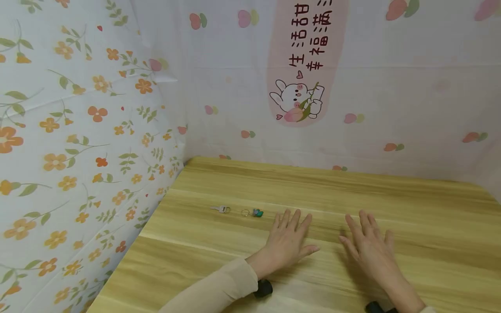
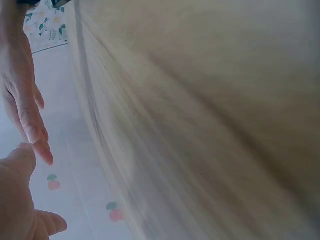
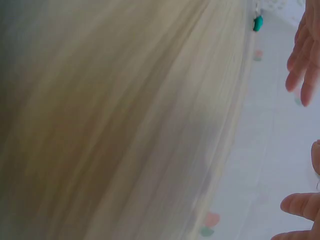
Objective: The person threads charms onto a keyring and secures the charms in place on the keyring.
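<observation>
A silver key point(image 1: 220, 209) with a small ring at its head lies flat on the table, left of my hands. Just right of it is a thin metal ring point(image 1: 245, 212), and beside that a small green charm point(image 1: 257, 212), which also shows in the right wrist view point(image 3: 257, 23). My left hand point(image 1: 287, 243) is spread palm down, its fingertips to the right of the charm, holding nothing. Farther right, my right hand point(image 1: 369, 250) is also spread with nothing in it. Whether either palm touches the wood cannot be told.
The wooden table point(image 1: 430, 226) reaches back to a white printed cloth point(image 1: 235, 87) with a rabbit picture. A floral cloth point(image 1: 86, 174) hangs along the left edge. Black wrist straps show at my left wrist point(image 1: 263, 288) and right wrist point(image 1: 375, 307).
</observation>
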`<move>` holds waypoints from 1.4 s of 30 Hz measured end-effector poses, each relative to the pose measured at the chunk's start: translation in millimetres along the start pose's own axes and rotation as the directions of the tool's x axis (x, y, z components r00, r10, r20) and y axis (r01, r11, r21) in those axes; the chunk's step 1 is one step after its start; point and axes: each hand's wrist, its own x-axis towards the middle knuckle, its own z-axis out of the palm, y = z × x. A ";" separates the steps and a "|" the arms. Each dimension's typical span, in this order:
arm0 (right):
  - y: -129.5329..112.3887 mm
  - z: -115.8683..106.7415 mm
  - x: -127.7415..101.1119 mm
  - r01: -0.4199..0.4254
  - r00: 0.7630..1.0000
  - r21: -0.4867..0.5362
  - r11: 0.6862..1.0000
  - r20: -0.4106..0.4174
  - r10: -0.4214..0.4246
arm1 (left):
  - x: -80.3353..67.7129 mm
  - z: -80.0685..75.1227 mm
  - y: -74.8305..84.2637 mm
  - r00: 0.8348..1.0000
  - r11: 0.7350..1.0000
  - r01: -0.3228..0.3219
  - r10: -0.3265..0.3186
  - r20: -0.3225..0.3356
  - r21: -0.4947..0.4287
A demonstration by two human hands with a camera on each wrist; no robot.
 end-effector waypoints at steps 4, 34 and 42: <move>-20.5 7.0 7.9 0.056 0.998 -0.007 0.998 -0.013 -0.056 | -17.3 3.2 -18.5 0.999 0.997 0.028 -0.030 -0.014 -0.077; -156.2 77.9 96.9 0.430 0.900 0.136 0.892 0.018 -0.436 | -57.7 5.0 -193.4 0.917 0.968 0.186 -0.233 -0.323 -0.167; -165.4 94.0 123.8 0.392 0.914 0.097 0.915 0.075 -0.400 | -46.6 4.7 -196.2 0.945 0.979 0.137 -0.174 -0.278 -0.148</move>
